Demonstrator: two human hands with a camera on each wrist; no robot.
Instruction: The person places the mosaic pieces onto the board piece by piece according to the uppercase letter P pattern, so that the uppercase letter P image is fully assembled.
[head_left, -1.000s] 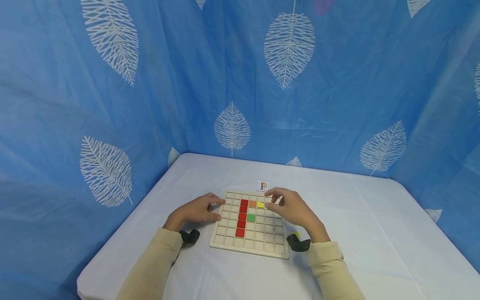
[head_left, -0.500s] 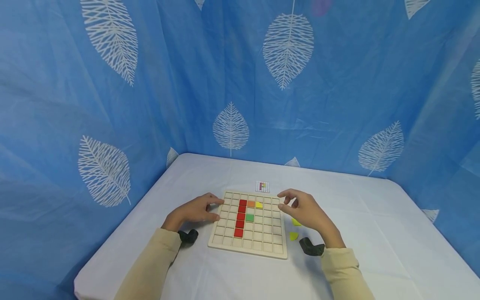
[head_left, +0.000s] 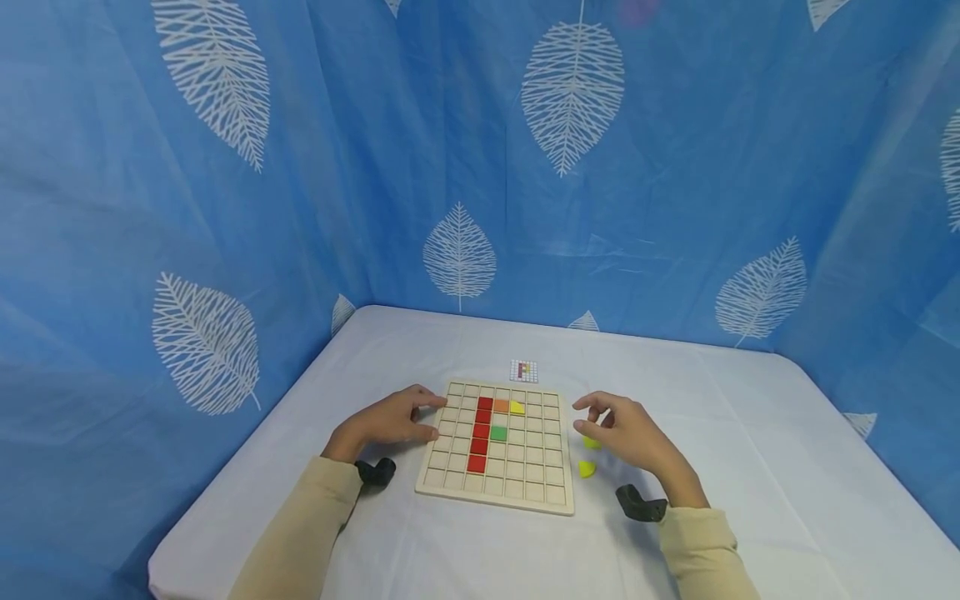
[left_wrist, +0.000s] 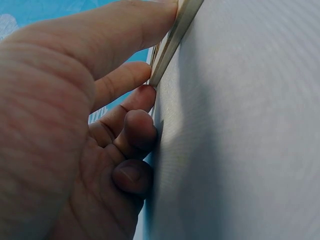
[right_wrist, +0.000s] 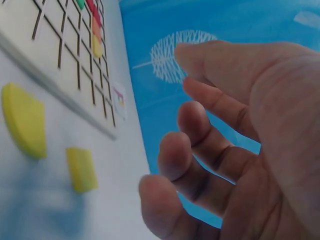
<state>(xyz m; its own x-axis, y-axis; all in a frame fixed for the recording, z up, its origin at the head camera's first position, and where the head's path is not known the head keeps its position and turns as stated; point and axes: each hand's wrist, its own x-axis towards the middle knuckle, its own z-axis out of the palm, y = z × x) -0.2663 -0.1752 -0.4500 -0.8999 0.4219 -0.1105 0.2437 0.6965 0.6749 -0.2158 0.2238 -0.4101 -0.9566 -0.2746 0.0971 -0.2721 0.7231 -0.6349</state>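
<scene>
A pale wooden grid board (head_left: 527, 490) lies on the table with a column of red square tiles (head_left: 481, 432). Beside the column's top sit an orange tile (head_left: 501, 406) and a yellow rounded-corner tile (head_left: 517, 407); a green tile (head_left: 498, 433) is lower down. My left hand (head_left: 386, 418) touches the board's left edge with thumb and forefinger spread apart. Off the right edge hovers my right hand (head_left: 628, 429), fingers loosely bent, nothing in them. Under and beside it lie a yellow quarter-round piece (right_wrist: 25, 120) and another yellow piece (right_wrist: 82, 169).
A small printed card (head_left: 524, 371) with a coloured grid pattern lies just behind the board. White cloth covers the table (head_left: 420, 350). Blue curtains (head_left: 390, 183) with white leaves stand behind and at the sides. A dark wrist strap (head_left: 639, 503) is on the right arm.
My right hand has drawn away from the yellow tile on the board, moving right past the edge. The loose yellow pieces have come into view. My left hand has stayed at the board's edge.
</scene>
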